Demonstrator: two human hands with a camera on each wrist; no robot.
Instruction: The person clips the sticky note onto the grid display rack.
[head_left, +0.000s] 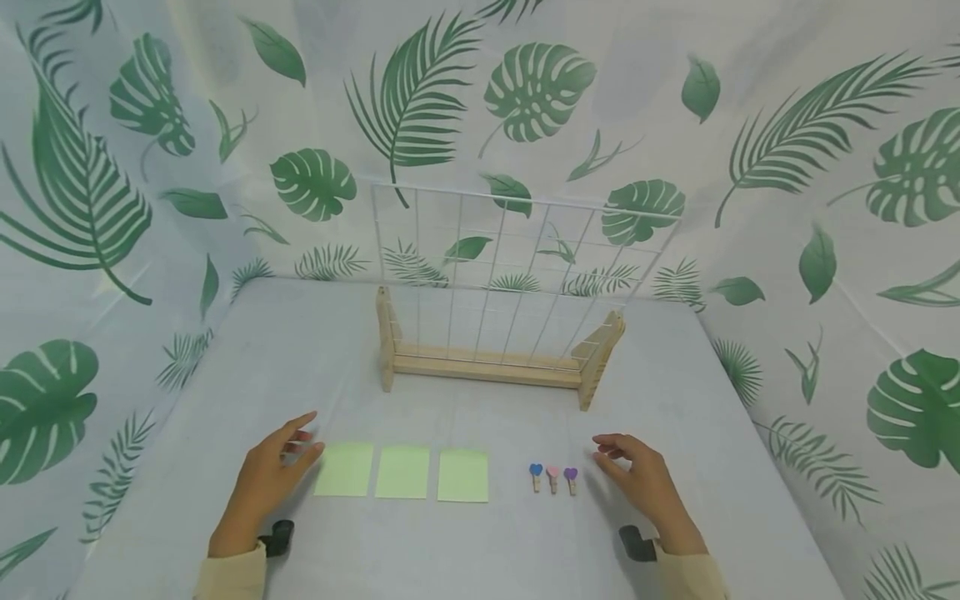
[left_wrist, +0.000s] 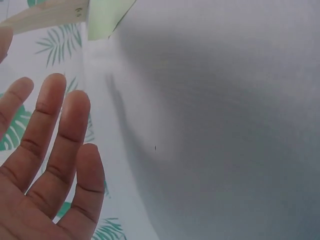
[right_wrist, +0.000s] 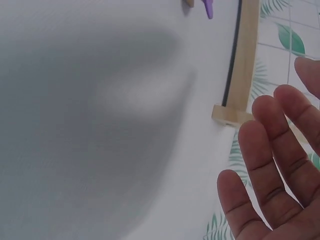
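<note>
head view: pale green paper notes [head_left: 402,472], from 7 to 6 o'clock, look light and easily creased; best lifted by an edge. heart-topped clips [head_left: 553,477], at 5, seem light and stiff; best pinched by their wooden legs. counted: three notes, three clips, one wooden-footed wire rack [head_left: 487,372] at centre. left hand [head_left: 271,468] at 8, right hand [head_left: 639,477] between 4 and 5: both hold nothing, fingers loose.

left wrist view: fingers spread at 8, one note's corner at 11.

right wrist view: fingers slightly parted at 4, part of a purple clip at 1.

Cannot read any lettering, brand or number; see only tiny dark marks [left_wrist: 78,12] on wooden stand [left_wrist: 47,17], illegible.
</note>
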